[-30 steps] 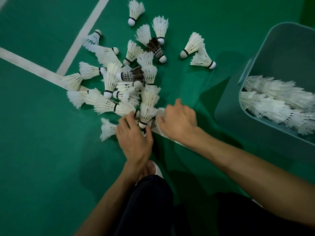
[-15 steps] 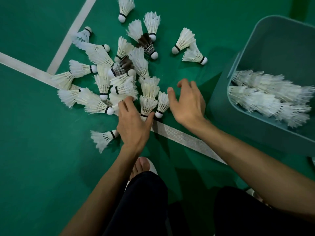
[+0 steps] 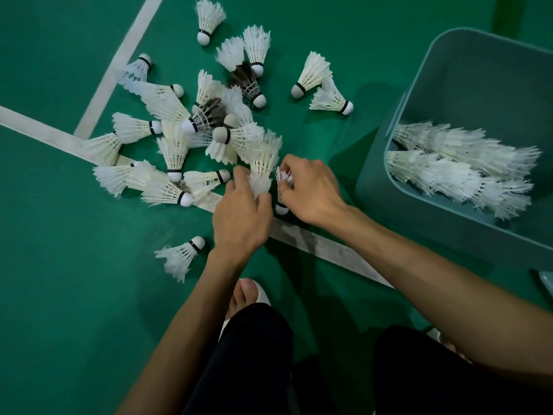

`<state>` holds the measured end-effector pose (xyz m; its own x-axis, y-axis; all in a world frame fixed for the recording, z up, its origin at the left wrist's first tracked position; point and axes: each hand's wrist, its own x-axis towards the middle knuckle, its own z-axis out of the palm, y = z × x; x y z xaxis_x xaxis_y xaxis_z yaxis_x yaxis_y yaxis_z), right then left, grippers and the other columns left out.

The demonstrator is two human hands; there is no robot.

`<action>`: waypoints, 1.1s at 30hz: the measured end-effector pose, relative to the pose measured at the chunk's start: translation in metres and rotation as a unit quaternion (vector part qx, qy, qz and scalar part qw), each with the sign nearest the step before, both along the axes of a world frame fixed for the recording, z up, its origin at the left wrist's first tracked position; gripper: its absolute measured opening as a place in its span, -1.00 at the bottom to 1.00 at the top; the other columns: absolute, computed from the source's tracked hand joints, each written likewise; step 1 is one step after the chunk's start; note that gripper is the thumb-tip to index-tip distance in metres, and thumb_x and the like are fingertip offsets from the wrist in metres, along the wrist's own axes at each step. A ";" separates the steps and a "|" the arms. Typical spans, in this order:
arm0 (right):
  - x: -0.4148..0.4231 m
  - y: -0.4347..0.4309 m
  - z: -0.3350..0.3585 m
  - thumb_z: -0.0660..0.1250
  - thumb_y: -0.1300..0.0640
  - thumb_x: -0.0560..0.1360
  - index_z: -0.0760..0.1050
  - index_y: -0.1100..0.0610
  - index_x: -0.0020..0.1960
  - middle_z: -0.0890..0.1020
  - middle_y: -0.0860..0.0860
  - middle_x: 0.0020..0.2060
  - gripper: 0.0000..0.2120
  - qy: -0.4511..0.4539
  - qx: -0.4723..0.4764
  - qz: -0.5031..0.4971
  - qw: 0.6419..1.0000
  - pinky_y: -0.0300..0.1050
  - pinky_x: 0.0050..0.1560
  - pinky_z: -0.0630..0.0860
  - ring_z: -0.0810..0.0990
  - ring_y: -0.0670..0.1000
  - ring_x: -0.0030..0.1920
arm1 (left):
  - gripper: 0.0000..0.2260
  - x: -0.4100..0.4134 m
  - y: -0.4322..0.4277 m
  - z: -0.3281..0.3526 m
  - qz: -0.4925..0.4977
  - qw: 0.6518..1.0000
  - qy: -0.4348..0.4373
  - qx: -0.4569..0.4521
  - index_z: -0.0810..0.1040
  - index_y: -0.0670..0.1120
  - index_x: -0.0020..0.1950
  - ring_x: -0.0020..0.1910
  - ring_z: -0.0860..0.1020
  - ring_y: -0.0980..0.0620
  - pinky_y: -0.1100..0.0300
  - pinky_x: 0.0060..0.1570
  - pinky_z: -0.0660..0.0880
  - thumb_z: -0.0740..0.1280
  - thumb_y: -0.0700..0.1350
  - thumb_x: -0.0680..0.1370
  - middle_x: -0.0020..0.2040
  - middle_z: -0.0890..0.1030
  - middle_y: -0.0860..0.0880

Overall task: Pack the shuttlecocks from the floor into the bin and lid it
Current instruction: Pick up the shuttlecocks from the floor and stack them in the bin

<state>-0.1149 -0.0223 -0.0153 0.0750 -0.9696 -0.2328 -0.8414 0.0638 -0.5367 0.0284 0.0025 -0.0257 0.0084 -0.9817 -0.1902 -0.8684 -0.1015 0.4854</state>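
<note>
I see left hand [image 3: 239,223] and right hand [image 3: 311,190] each pinching a white feathered shuttlecock [image 3: 259,184]; rushed nesting risks crushed feathers, or drops short of grey plastic bin [image 3: 425,229]

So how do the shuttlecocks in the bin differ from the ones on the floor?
The bin shuttlecocks lie nested in rows, feathers pointing the same way; the floor shuttlecocks are scattered, pointing every way. The bin ones all look white; two of the floor ones have dark feathers. Both are feathered.
</note>
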 end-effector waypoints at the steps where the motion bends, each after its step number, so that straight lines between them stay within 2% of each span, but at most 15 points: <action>1: -0.001 0.000 0.002 0.27 0.17 0.55 0.51 0.13 0.00 0.58 0.00 -0.33 -0.93 -0.008 -0.005 -0.007 1.000 0.03 -0.12 0.54 0.59 0.15 -0.23 | -0.79 0.000 0.001 0.002 0.013 1.000 0.008 0.001 0.29 -0.03 0.17 -0.21 0.49 -0.17 0.01 -0.26 0.32 0.18 -0.01 0.57 -0.07 0.53 -0.09; 3: -0.001 -0.001 0.010 0.29 0.17 0.51 0.52 0.12 -0.06 0.58 0.00 -0.35 -0.95 -0.024 -0.028 -0.011 0.999 0.04 -0.14 0.55 0.59 0.13 -0.25 | -0.85 0.000 0.005 0.008 0.031 0.999 0.027 -0.010 0.29 -0.04 0.06 -0.25 0.47 -0.14 0.02 -0.28 0.28 0.18 -0.02 0.57 -0.21 0.49 -0.06; 6: 0.002 -0.005 0.029 0.32 0.15 0.47 0.55 0.11 -0.12 0.62 0.01 -0.33 -0.95 -0.042 -0.091 -0.004 0.995 0.08 -0.11 0.56 0.59 0.11 -0.25 | -0.78 -0.004 0.003 0.019 0.043 0.995 0.071 -0.063 0.38 -0.09 0.15 -0.32 0.43 -0.06 0.04 -0.32 0.23 0.17 0.00 0.59 -0.30 0.44 -0.01; 8: 0.004 -0.010 0.046 0.31 0.13 0.44 0.58 0.10 -0.15 0.62 0.02 -0.34 -0.92 -0.042 -0.141 -0.008 0.989 0.08 -0.08 0.55 0.57 0.11 -0.25 | -0.72 -0.010 -0.003 0.028 0.047 0.988 0.101 -0.103 0.41 -0.12 0.17 -0.35 0.36 -0.01 0.05 -0.33 0.20 0.18 0.06 0.62 -0.32 0.41 0.02; 10: 0.002 -0.015 0.066 0.30 0.10 0.42 0.61 0.09 -0.14 0.62 0.02 -0.34 -0.87 -0.039 -0.179 -0.024 0.983 0.08 -0.03 0.54 0.57 0.11 -0.22 | -0.72 -0.018 -0.010 0.043 0.052 0.983 0.121 -0.130 0.35 -0.10 0.02 -0.38 0.31 0.01 0.06 -0.32 0.17 0.18 0.12 0.64 -0.34 0.38 0.02; 14: -0.020 -0.016 0.109 0.33 0.05 0.35 0.68 0.06 -0.16 0.68 -0.04 -0.32 -0.82 -0.083 -0.197 -0.096 0.972 0.05 -0.04 0.61 0.65 0.05 -0.20 | -0.74 -0.040 -0.020 0.088 0.056 0.977 0.137 -0.151 0.36 -0.12 0.01 -0.39 0.35 0.06 0.01 -0.38 0.27 0.18 0.09 0.61 -0.32 0.44 0.01; 17: -0.055 -0.012 0.138 0.41 0.06 0.32 0.68 0.07 -0.24 0.67 -0.10 -0.38 -0.89 -0.175 -0.183 -0.173 0.952 -0.05 -0.20 0.63 0.65 -0.11 -0.30 | -0.85 -0.066 -0.023 0.124 0.017 0.969 0.186 -0.163 0.32 -0.11 0.00 -0.45 0.33 0.20 0.24 -0.45 0.24 0.17 -0.03 0.58 -0.32 0.40 0.07; 19: -0.088 -0.007 0.155 0.44 0.11 0.32 0.68 0.17 -0.27 0.67 -0.02 -0.42 -0.88 -0.233 -0.190 -0.219 0.928 0.01 -0.23 0.64 0.60 -0.13 -0.37 | -0.87 -0.092 -0.027 0.143 -0.011 0.957 0.230 -0.179 0.29 -0.12 0.00 -0.45 0.30 0.24 0.29 -0.45 0.20 0.19 -0.08 0.57 -0.31 0.33 0.12; 21: -0.125 0.001 0.167 0.44 0.16 0.33 0.65 0.32 -0.27 0.65 0.19 -0.39 -0.80 -0.252 -0.204 -0.272 0.906 0.04 -0.23 0.64 0.53 -0.03 -0.39 | -0.85 -0.122 -0.032 0.156 -0.036 0.945 0.268 -0.185 0.29 -0.12 0.00 -0.42 0.28 0.24 0.28 -0.40 0.22 0.21 -0.08 0.57 -0.29 0.32 0.13; 23: -0.164 0.013 0.170 0.42 0.18 0.33 0.55 0.36 -0.32 0.50 0.21 -0.45 -0.78 -0.237 -0.182 -0.330 0.896 -0.18 -0.28 0.62 0.42 -0.03 -0.42 | -0.83 -0.153 -0.032 0.159 -0.065 0.939 0.308 -0.142 0.30 -0.12 0.02 -0.42 0.30 0.25 0.29 -0.39 0.25 0.25 -0.07 0.58 -0.28 0.35 0.13; 26: -0.211 0.032 0.162 0.46 0.21 0.30 0.50 0.19 -0.31 0.40 0.09 -0.43 -0.86 -0.211 -0.088 -0.420 0.878 -0.26 -0.40 0.40 0.39 -0.08 -0.48 | -0.76 -0.193 -0.027 0.152 -0.126 0.939 0.315 -0.064 0.32 -0.09 0.10 -0.47 0.32 0.23 0.30 -0.45 0.27 0.32 -0.04 0.56 -0.33 0.41 0.12; 28: -0.235 0.041 0.143 0.51 0.24 0.31 0.49 0.17 -0.25 0.48 0.05 -0.40 -0.81 -0.219 -0.008 -0.474 0.853 -0.34 -0.55 0.29 0.40 -0.12 -0.55 | -0.70 -0.214 -0.028 0.144 -0.150 0.939 0.307 -0.030 0.33 -0.08 0.18 -0.47 0.34 0.22 0.26 -0.43 0.31 0.33 -0.02 0.55 -0.32 0.43 0.11; 30: -0.249 0.048 0.122 0.58 0.21 0.27 0.57 0.23 0.01 0.59 0.07 -0.23 -0.64 -0.205 0.057 -0.497 0.841 -0.37 -0.63 0.25 0.47 -0.06 -0.41 | -0.64 -0.232 -0.032 0.135 -0.147 0.942 0.301 0.010 0.33 -0.10 0.25 -0.37 0.39 0.18 0.18 -0.34 0.36 0.34 0.00 0.56 -0.23 0.43 0.11; 31: -0.254 0.050 0.114 0.59 0.22 0.27 0.56 0.25 0.07 0.60 0.08 -0.20 -0.58 -0.192 0.085 -0.496 0.843 -0.38 -0.64 0.26 0.47 -0.04 -0.39 | -0.62 -0.239 -0.035 0.130 -0.143 0.944 0.297 0.031 0.32 -0.12 0.28 -0.30 0.41 0.15 0.16 -0.30 0.36 0.34 0.01 0.56 -0.19 0.42 0.09; 33: -0.254 0.053 0.100 0.57 0.30 0.34 0.51 0.28 -0.01 0.60 0.11 -0.27 -0.68 -0.189 0.138 -0.475 0.848 -0.29 -0.60 0.38 0.49 -0.01 -0.47 | -0.59 -0.252 -0.040 0.121 -0.136 0.943 0.293 0.075 0.30 -0.15 0.30 -0.20 0.42 0.14 0.15 -0.26 0.34 0.34 0.01 0.58 -0.11 0.42 0.07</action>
